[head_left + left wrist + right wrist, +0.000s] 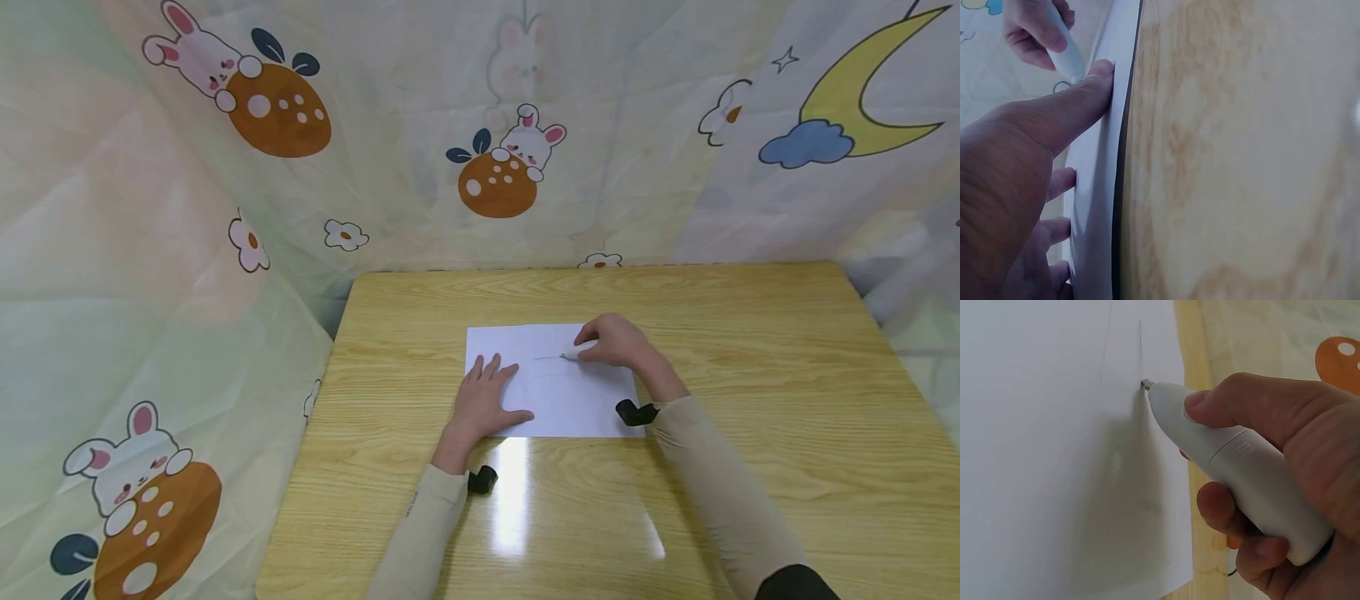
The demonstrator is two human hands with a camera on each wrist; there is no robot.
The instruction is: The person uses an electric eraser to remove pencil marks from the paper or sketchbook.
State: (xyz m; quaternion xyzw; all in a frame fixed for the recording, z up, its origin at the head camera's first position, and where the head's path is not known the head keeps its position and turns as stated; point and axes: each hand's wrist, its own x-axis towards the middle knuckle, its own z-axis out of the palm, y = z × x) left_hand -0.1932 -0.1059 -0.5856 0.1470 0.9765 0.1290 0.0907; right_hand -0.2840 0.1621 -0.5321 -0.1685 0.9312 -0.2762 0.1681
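A white sheet of paper lies on the wooden table. My left hand rests flat on its left part, fingers spread and the thumb near the front edge. In my right hand I grip a thick white pen-shaped electric tool with a narrow metal tip. The right thumb presses on its side near the front, and other fingers curl underneath. Its dark point is at the paper, at the end of a thin grey line. A fainter line runs beside that one.
The wooden table extends past the paper on all sides. Behind it hangs a pale cloth printed with rabbits and a moon. A black wrist piece juts from the right sleeve, another from the left.
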